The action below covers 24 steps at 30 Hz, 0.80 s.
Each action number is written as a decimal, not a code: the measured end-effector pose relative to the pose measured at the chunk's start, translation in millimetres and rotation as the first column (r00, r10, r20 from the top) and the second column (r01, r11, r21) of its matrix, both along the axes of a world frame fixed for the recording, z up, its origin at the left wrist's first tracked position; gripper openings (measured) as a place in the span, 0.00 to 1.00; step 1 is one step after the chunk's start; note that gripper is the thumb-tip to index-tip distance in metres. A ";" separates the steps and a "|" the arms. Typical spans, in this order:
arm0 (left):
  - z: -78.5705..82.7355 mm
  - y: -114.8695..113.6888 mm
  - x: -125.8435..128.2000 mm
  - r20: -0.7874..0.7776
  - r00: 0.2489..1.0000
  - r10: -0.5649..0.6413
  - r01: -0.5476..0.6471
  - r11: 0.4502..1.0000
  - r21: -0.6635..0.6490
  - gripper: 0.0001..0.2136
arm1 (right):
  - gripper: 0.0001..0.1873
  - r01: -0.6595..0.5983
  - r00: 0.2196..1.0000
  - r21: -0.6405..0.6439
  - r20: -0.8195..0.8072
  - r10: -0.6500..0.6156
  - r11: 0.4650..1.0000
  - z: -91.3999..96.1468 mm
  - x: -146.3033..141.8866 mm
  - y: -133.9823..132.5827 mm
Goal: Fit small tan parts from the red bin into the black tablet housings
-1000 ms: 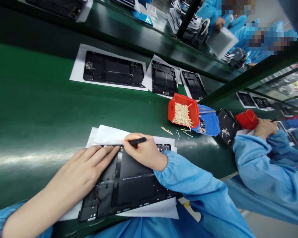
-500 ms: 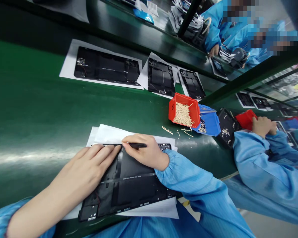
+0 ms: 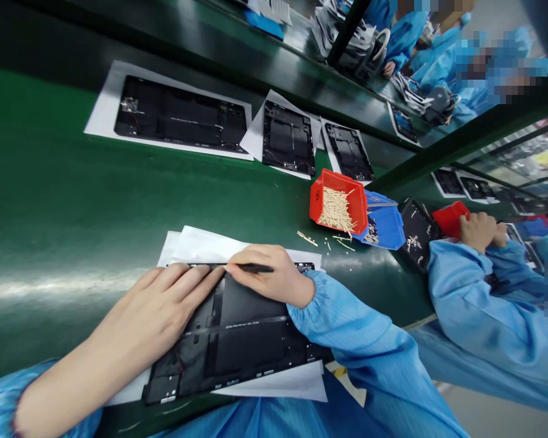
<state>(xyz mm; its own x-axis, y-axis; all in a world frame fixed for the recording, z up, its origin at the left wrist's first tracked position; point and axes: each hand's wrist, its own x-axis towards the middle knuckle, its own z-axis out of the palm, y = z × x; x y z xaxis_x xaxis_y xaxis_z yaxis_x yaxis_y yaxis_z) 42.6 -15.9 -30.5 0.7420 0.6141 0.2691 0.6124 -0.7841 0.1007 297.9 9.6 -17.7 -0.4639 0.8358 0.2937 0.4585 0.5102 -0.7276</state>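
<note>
A black tablet back panel (image 3: 237, 340) lies on white paper (image 3: 201, 246) at the near edge of the green belt. My left hand (image 3: 159, 310) rests flat on the panel's left part, fingers stretched toward its far edge. My right hand (image 3: 267, 277) is closed on a thin black tool (image 3: 253, 267), whose tip touches the panel's far edge just beside my left fingertips.
A red bin (image 3: 338, 204) of small tan sticks stands to the right, with loose sticks (image 3: 322, 240) spilled before it and a blue bin (image 3: 383, 225) beside it. Three more panels (image 3: 182, 115) on paper lie farther up the green belt (image 3: 73, 194). A co-worker's sleeve (image 3: 475, 304) is at right.
My right hand lowered the tool flatter against the panel's far edge. The panels on the belt shifted left in view. The co-worker's hands moved near the far red bin.
</note>
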 end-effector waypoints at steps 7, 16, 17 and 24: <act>-2.5 1.7 -1.7 0.013 1.000 -0.027 0.027 1.000 -0.008 0.29 | 0.15 0.258 0.957 -0.241 -0.071 -0.282 0.936 -1.4 1.6 -1.7; -1.4 2.3 -1.8 -0.038 0.999 -0.004 0.003 1.000 -0.029 0.28 | 0.14 0.163 0.960 -0.361 -0.156 -0.232 0.918 -5.7 2.0 -0.9; -1.8 2.5 -1.9 -0.036 0.999 -0.008 0.007 1.000 -0.027 0.28 | 0.14 0.169 0.955 -0.366 -0.168 -0.243 0.915 -6.0 1.8 -0.6; -3.1 2.9 -1.9 -0.038 0.999 -0.021 0.021 1.000 0.001 0.28 | 0.15 0.234 0.957 -0.309 -0.096 -0.275 0.922 -4.0 0.0 -2.8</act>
<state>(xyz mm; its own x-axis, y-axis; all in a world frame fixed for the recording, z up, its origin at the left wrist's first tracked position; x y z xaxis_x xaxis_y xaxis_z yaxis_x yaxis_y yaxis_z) 40.7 -13.0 -33.7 0.7645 0.5979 0.2410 0.5991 -0.7970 0.0767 298.0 6.8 -21.8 -0.1975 0.9782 0.0640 0.4314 0.1454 -0.8904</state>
